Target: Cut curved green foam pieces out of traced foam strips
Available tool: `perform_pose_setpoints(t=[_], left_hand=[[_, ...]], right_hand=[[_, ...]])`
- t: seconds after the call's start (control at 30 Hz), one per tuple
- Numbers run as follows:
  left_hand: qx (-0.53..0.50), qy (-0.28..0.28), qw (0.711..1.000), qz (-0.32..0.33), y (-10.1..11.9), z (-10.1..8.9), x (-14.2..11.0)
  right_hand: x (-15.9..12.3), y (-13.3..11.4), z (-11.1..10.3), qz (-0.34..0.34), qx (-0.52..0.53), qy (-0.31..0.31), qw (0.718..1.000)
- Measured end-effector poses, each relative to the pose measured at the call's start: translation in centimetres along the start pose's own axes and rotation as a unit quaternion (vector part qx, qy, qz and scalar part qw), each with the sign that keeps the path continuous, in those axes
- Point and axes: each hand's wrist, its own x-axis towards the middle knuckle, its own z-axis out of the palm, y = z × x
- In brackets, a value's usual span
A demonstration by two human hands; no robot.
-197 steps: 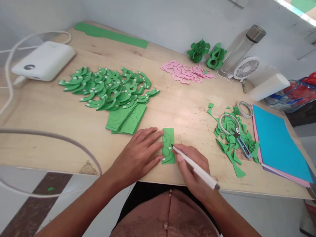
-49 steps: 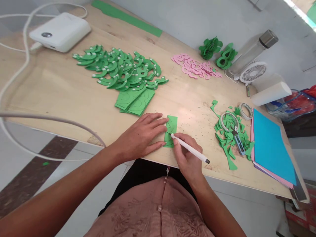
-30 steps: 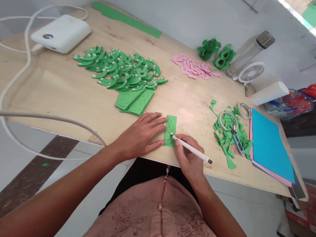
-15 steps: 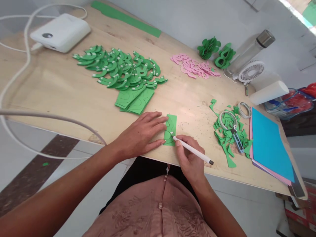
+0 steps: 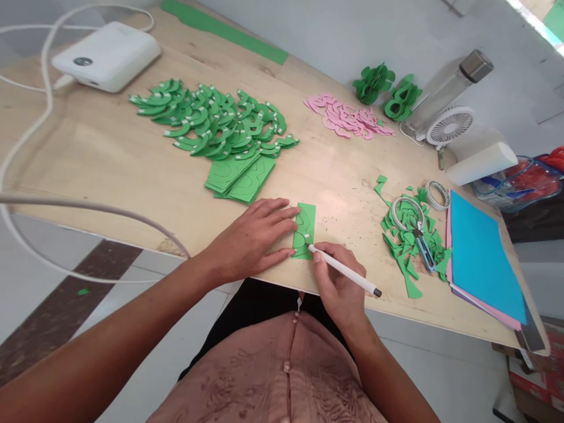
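The green card (image 5: 303, 228) lies between the flat-spread left hand (image 5: 249, 241) and right hand (image 5: 340, 289) gripping a pen (image 5: 347, 272).

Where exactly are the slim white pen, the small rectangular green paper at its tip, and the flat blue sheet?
Slim white pen (image 5: 344, 270): head view, middle of the barrel.
Small rectangular green paper (image 5: 305, 227): head view, near its centre.
Flat blue sheet (image 5: 486, 258): head view, middle of its top face.

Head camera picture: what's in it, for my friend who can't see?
The right hand holds a white pen to a green paper strip on a wooden table, the left hand touching the strip's edge. Around lie green shapes, pink shapes and green scraps.
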Motion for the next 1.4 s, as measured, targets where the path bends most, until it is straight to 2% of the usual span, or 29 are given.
perform_pose_setpoints(t=[0.53,0.77,0.9,1.03,1.2,1.3,1.4], left_hand=[[0.01,-0.004,1.0,0.003,0.04,-0.1,-0.05],[0.011,-0.005,1.0,0.0,0.1,-0.14,-0.03],[0.0,0.003,1.0,-0.002,0.07,-0.1,-0.03],[0.003,0.0,1.0,-0.001,0.05,-0.07,-0.04],[-0.004,0.001,1.0,-0.005,0.11,-0.12,-0.02],[-0.01,0.006,1.0,-0.005,0.14,-0.14,-0.01],[-0.001,0.004,1.0,-0.005,0.11,-0.12,-0.01]], right_hand=[[0.0,-0.29,0.06,0.006,0.011,-0.008,1.0],[-0.35,0.3,0.11,0.043,0.079,0.003,0.996],[-0.42,0.05,-0.09,-0.007,0.061,-0.009,0.998],[-0.4,-0.02,-0.02,-0.068,-0.01,-0.021,0.997],[-0.52,0.43,0.49,-0.132,-0.082,-0.008,0.988],[-0.61,0.45,0.63,-0.139,-0.097,0.001,0.986],[-0.53,0.29,0.44,-0.117,-0.071,-0.006,0.991]])
